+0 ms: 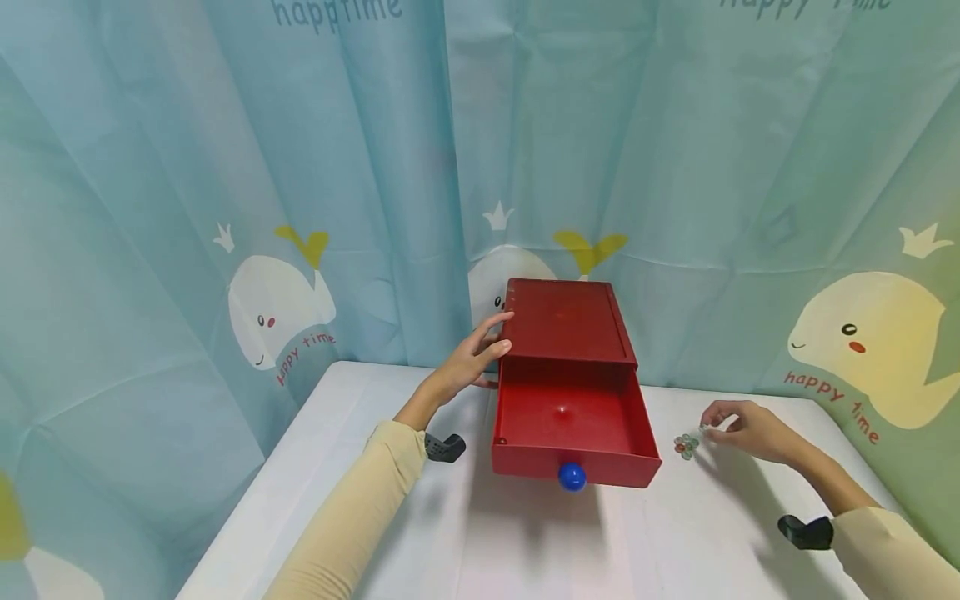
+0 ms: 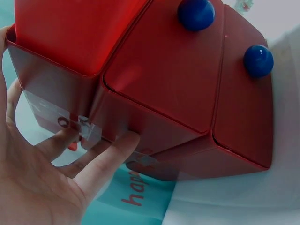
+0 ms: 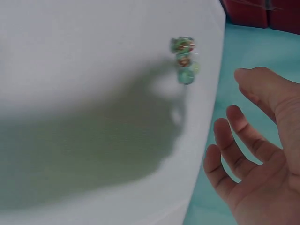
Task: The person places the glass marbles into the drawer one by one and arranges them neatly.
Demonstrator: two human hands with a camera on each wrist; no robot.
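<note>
1. Red plastic drawer cabinet (image 1: 566,321): left grip (image 1: 465,365), fingers spread, rests against its side; light, steady pressure should suffice.
2. Right grip (image 1: 756,430): thumb and fingers parted, nothing visible held, near glass marbles (image 1: 686,447) on the white surface (image 1: 637,542); pinching each marble low would likely prevent rolling.
3. Curtain (image 1: 390,275) lettering reads "happy time"; no brand is legible.

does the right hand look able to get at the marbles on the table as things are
Most likely yes: the right hand is close beside the marbles, with nothing visible between them.
</note>
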